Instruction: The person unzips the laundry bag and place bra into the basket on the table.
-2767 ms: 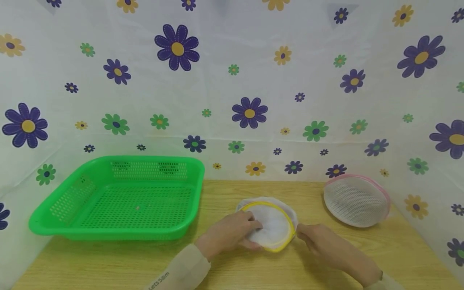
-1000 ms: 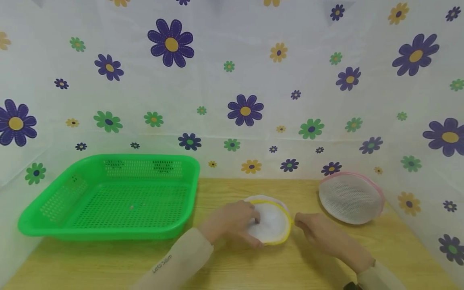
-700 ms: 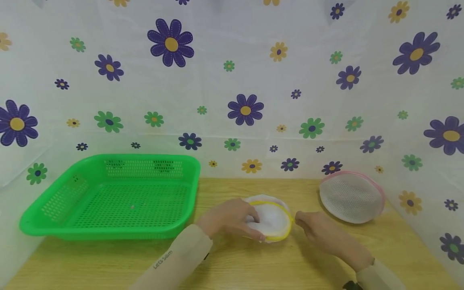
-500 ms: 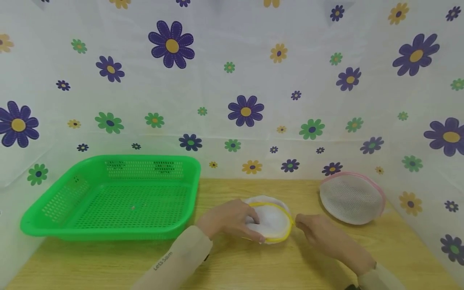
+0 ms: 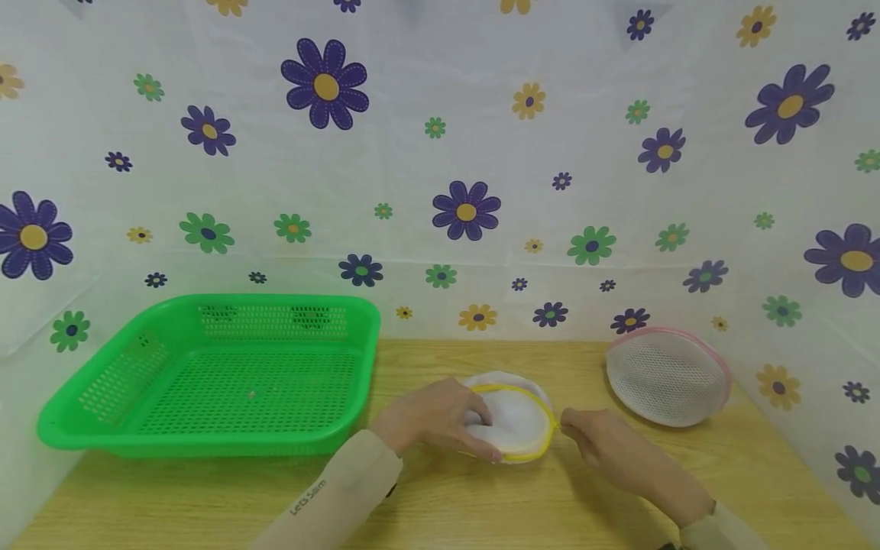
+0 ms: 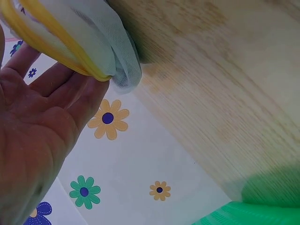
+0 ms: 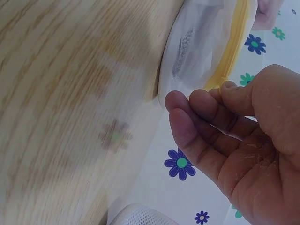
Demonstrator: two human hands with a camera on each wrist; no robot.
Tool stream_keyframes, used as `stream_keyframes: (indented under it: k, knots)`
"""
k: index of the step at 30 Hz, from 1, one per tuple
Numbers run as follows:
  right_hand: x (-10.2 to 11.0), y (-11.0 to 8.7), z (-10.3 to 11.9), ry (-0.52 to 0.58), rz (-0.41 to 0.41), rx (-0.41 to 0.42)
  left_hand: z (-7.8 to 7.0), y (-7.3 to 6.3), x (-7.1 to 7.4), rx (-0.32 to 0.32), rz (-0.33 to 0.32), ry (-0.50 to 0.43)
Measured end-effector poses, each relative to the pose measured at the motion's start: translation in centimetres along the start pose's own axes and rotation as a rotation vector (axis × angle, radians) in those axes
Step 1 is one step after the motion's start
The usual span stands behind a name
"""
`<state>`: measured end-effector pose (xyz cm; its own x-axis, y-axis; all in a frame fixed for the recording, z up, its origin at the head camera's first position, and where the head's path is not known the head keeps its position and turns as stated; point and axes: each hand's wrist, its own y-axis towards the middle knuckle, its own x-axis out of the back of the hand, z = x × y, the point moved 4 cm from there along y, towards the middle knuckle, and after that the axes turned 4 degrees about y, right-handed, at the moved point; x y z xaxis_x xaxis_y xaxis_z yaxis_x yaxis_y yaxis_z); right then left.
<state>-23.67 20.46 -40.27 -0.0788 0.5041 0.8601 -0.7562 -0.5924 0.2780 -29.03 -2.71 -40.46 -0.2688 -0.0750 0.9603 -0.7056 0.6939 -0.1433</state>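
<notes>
A round white mesh laundry bag (image 5: 514, 425) with a yellow zipper around its rim sits on the table in the head view. My left hand (image 5: 440, 418) holds its left side, thumb along the near edge and fingers over the white top; the left wrist view shows the yellow zipper edge (image 6: 79, 58) above the palm. At the bag's right end, my right hand (image 5: 612, 452) pinches the yellow zipper pull between thumb and forefinger. In the right wrist view the pull is mostly hidden by the fingertips (image 7: 229, 85), and the other fingers curl beside it.
A big green plastic basket (image 5: 206, 441) with perforated walls stands on the left of the wooden table (image 5: 454, 512). Another white mesh bag (image 5: 668, 378), edged in pink, leans at the back right. Behind and at both sides hangs a flowered white sheet (image 5: 412, 168).
Since the oldest frame my left thumb has slid right along the bag's near edge, and the bag lies a little farther back. My right hand stays at its right end.
</notes>
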Motion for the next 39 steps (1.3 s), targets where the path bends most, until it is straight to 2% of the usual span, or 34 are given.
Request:
stream_keyframes:
  k: [22, 31, 39]
  knots:
    - [-0.21, -0.39, 0.34, -0.025, -0.041, 0.04, -0.2, -0.21, 0.08, 0.008, 0.001, -0.01]
    - [-0.24, -0.43, 0.31, 0.016, -0.003, -0.005, -0.13, -0.29, 0.14, 0.005, -0.001, -0.008]
    - [-0.27, -0.53, 0.52, -0.004, -0.02, 0.017, 0.02, -0.22, -0.06, 0.017, -0.001, -0.016]
